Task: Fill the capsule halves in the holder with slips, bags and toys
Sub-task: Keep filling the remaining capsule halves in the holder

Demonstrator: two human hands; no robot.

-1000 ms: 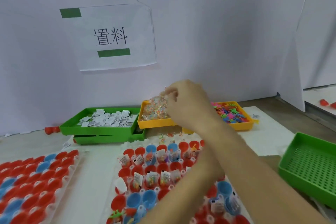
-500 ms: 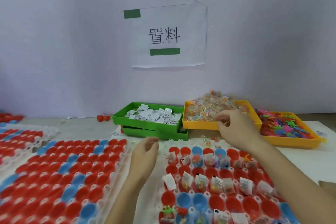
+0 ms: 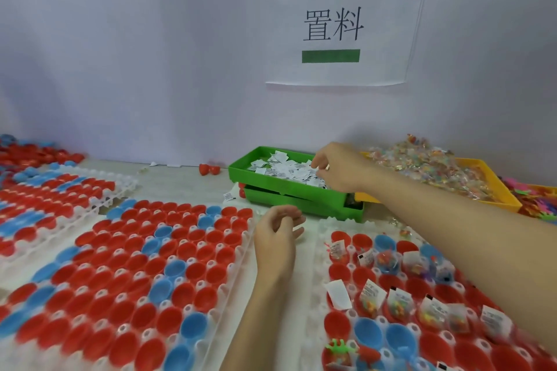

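Note:
My right hand (image 3: 336, 170) reaches into the green tray (image 3: 271, 187), and its fingertips pinch the white paper slips (image 3: 280, 167) piled there. My left hand (image 3: 277, 239) hovers between two holders with its fingers loosely curled, holding nothing. The white holder on the right (image 3: 319, 253) carries red and blue capsule halves; many of them hold slips and small bags (image 3: 398, 306), and a green toy (image 3: 342, 349) lies near the front. My right forearm hides part of this holder.
A yellow tray (image 3: 498, 200) heaped with clear bags stands right of the green tray, and coloured toys (image 3: 533, 197) lie at the far right. Holders of empty capsule halves fill the middle (image 3: 150, 268) and left (image 3: 45, 199). Loose red halves (image 3: 209, 169) lie by the wall.
My right hand has moved left from the yellow bag tray to the slips in the green tray. The view has swung left and closer. My left hand stays between the holders.

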